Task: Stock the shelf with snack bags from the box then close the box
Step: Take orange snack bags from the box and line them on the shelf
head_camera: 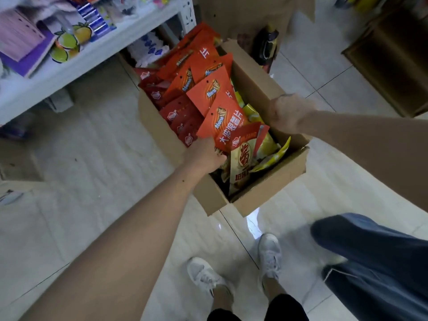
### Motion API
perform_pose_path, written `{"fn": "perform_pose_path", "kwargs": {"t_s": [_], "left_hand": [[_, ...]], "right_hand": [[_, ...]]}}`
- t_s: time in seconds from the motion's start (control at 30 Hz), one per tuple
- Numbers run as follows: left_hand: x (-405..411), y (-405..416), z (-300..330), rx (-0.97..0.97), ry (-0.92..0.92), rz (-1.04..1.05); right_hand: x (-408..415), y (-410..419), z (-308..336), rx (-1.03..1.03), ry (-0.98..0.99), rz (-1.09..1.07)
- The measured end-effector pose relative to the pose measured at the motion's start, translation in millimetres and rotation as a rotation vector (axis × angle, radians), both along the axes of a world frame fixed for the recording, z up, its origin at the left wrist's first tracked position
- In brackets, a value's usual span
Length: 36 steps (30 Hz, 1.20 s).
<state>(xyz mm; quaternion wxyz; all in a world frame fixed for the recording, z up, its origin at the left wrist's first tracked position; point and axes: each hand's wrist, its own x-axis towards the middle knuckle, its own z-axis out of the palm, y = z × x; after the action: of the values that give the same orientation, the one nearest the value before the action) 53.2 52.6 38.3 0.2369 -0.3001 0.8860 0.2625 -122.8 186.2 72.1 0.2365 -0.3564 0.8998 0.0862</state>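
An open cardboard box (273, 181) stands on the tiled floor, filled with orange snack bags (208, 89), dark red bags (180, 114) and yellow bags (252, 114). My left hand (205, 154) reaches into the box's near left side and grips the lower edge of an orange snack bag (225, 121). My right hand (283, 113) rests on the box's right wall, its fingers curled over the rim. The white shelf (46, 79) runs along the upper left.
The shelf holds purple packs (20, 40) and fruit-printed packs (69, 41). Another cardboard box (250, 17) stands behind. A brown cabinet (391, 59) is at the right. My white shoes (236, 267) and a second person's blue-trousered leg (375, 258) are below.
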Motion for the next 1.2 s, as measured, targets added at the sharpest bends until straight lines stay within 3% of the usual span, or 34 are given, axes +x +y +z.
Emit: {"fn": "perform_pose_path", "kwargs": {"t_s": [0.17, 0.37, 0.57, 0.77, 1.0, 1.2], "left_hand": [[-4, 0, -49, 0.019, 0.016, 0.058], [-15, -12, -94, -0.003, 0.011, 0.195], [-27, -19, -116, -0.038, 0.055, 0.21], [-34, -26, -122, -0.084, 0.082, 0.233], [-48, -38, -113, -0.089, 0.123, 0.272], [-73, -50, -109, -0.021, 0.176, 0.413]], "right_hand": [[-13, -6, -41, -0.006, -0.023, 0.037], [-31, -37, -84, -0.212, -0.192, -0.035], [-40, -74, -114, -0.216, -0.435, -0.156], [-53, -90, -122, -0.22, -0.496, -0.168], [-79, -80, -114, -0.263, -0.392, -0.16], [-102, -61, -110, -0.502, -0.18, -0.3]]}}
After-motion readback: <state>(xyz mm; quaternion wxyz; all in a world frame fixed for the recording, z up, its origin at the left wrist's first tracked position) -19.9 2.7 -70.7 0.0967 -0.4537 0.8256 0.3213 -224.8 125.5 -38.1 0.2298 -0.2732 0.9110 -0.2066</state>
